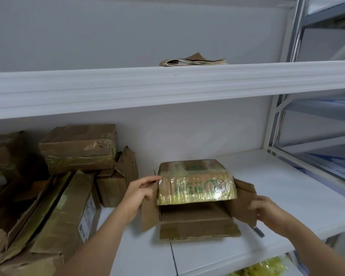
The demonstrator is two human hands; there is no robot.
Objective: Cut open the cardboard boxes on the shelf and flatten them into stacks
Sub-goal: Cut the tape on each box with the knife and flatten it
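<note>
Box (195, 188) on shelf (287, 192) cut open, not flattened; left hand (141, 191) and right hand (267, 210) fingers grasping side flaps. Taped boxes (78, 150) remain uncut.

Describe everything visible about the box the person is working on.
The brown cardboard box sits on the white shelf, its end facing the camera open. Glossy yellowish tape with green print wraps its top flap. Side flaps splay outward; the bottom flap lies flat. The left hand grips the left flap and the right hand the right flap.
</note>
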